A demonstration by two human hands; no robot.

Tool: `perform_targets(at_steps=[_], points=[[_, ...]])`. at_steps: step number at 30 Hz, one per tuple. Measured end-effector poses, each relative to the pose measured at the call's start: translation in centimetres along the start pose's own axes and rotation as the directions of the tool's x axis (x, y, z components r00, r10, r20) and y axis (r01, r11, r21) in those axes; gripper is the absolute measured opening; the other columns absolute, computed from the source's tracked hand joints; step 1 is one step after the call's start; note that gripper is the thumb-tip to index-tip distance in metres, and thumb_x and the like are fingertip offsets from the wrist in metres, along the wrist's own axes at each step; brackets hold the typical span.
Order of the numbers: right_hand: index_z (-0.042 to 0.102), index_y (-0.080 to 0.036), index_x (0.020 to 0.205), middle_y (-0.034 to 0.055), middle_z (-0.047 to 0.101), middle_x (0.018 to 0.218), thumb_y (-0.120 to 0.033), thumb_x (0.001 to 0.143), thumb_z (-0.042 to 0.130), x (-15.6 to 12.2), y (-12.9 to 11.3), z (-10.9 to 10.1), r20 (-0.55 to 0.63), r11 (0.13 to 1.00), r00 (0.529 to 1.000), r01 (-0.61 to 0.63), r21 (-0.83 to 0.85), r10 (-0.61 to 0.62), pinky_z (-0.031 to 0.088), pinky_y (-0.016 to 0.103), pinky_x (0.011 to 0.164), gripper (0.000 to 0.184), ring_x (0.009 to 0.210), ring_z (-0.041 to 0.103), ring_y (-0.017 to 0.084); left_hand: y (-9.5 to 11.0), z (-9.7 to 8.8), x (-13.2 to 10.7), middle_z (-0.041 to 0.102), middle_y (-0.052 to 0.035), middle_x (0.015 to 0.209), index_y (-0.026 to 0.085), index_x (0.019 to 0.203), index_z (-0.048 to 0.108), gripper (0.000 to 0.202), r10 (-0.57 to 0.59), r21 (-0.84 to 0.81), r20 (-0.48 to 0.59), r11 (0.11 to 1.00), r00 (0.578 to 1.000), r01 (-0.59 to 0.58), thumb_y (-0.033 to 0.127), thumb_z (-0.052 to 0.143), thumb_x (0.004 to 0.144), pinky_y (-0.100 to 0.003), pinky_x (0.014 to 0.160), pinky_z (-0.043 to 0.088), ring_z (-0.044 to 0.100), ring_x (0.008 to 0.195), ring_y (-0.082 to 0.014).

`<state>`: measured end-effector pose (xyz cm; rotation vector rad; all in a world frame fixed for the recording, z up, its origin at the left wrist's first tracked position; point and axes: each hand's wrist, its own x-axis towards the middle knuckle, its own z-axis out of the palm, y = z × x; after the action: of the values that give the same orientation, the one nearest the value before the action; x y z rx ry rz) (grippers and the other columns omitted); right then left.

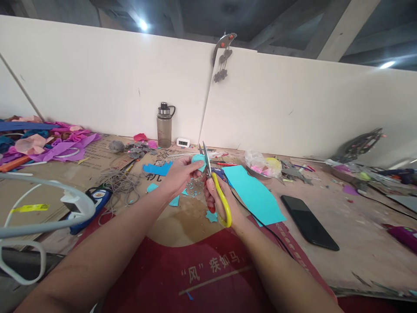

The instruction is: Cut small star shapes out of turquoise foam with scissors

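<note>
My left hand (181, 173) pinches a small turquoise foam piece (198, 161) above the worktable. My right hand (219, 201) grips yellow-handled scissors (217, 188), their blades pointing up and meeting the piece's right edge. A larger turquoise foam sheet (254, 194) lies just right of my hands. Small turquoise offcuts (174, 201) lie on the table under my hands.
A black phone (309, 222) lies to the right. A water bottle (164, 125) and small white clock (183, 142) stand by the back panel. Pink and purple scraps (55, 143) pile at far left. Grey cord (119, 182), a white cable and clutter lie around.
</note>
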<state>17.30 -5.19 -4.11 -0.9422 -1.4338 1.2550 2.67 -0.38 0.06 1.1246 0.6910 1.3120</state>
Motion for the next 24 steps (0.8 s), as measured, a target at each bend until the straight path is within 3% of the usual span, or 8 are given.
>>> perform_targets(at_steps=[13, 24], points=[[0.040, -0.025, 0.081, -0.0073, 0.037, 0.063, -0.075, 0.089, 0.057, 0.1, 0.2, -0.5, 0.016, 0.997, 0.999, 0.036, -0.068, -0.035, 0.030, 0.022, 0.040, 0.053, 0.046, 0.030, 0.008, -0.5, -0.7, 0.4, 0.059, 0.0002, 0.064, 0.015, 0.069, 0.068, 0.025, 0.015, 0.026, -0.005, 1.000, 1.000, -0.015, 0.032, 0.086, 0.069, -0.025, 0.058, 0.039, 0.053, 0.058, -0.0090], [0.045, -0.025, 0.088, -0.0078, 0.038, 0.063, -0.078, 0.087, 0.058, 0.1, 0.0, -0.4, 0.003, 0.996, 0.999, 0.043, -0.073, -0.043, 0.030, 0.022, 0.042, 0.055, 0.045, 0.031, 0.008, -0.5, -1.0, 0.5, 0.060, -0.0003, 0.065, 0.017, 0.066, 0.067, 0.025, 0.035, 0.072, -0.020, 0.997, 0.999, -0.034, 0.033, 0.086, 0.069, -0.027, 0.057, 0.036, 0.053, 0.058, -0.0102]])
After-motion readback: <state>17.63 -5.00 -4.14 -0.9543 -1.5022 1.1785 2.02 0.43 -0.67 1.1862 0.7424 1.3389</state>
